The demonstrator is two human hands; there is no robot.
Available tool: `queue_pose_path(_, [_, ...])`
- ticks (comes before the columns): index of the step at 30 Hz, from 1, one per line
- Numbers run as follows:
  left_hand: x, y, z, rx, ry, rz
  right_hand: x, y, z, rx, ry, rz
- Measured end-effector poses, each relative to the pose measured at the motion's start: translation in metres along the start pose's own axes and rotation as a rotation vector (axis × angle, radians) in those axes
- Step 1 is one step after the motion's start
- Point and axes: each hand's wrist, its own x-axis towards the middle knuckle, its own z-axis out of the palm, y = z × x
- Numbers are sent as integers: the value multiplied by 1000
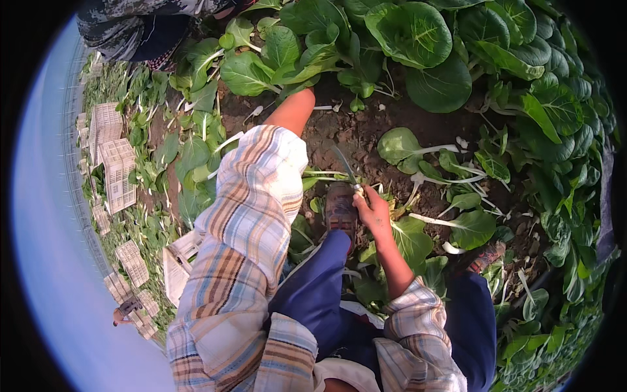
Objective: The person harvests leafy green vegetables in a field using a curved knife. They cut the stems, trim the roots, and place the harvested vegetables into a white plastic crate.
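Note:
My left forearm [293,111], in a plaid sleeve, reaches forward to the leafy greens, likely bok choy. Leaves of a plant [281,61] cover my left hand, so what it touches is hidden. My right hand [374,209] grips the short handle of a curved knife [345,164]. The blade points forward and slightly left over bare soil [338,134], just ahead of my left shoe [340,208]. To the right of the blade, a cut leaf with a pale stalk [401,147] lies on the ground.
Tall standing greens [490,39] line the front and right. Loose leaves [472,228] are strewn near my right shoe [487,257]. Plastic crates [117,171] stand on the left, with one crate [179,264] close to my elbow. Another person in camouflage clothing [132,29] is at the upper left; a distant person [125,309] bends among crates.

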Motion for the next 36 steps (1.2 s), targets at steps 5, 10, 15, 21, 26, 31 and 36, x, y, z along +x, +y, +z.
queue_pose_path(5, [-13,-38,73,-263,-9,-94,68,-35,22,-146,-82,-139])
queue_pose_path(10, [-57,-30,106,-405,527,-214,133,-59,59,-110,-55,-222])
queue_pose_path(15, [-67,-6,135,-406,423,-375,160,-73,79,-423,-108,-255])
queue_pose_path(21, [-77,-7,146,-518,479,-308,191,-43,78,-505,-97,-514])
queue_pose_path(26, [-79,-14,157,-548,540,-266,230,-36,83,-252,-114,-551])
queue_pose_path(31, [-71,-19,156,-533,544,-231,256,-28,96,452,-390,-101])
queue_pose_path(36, [-91,-30,148,-520,417,-186,177,-55,66,-185,-426,146])
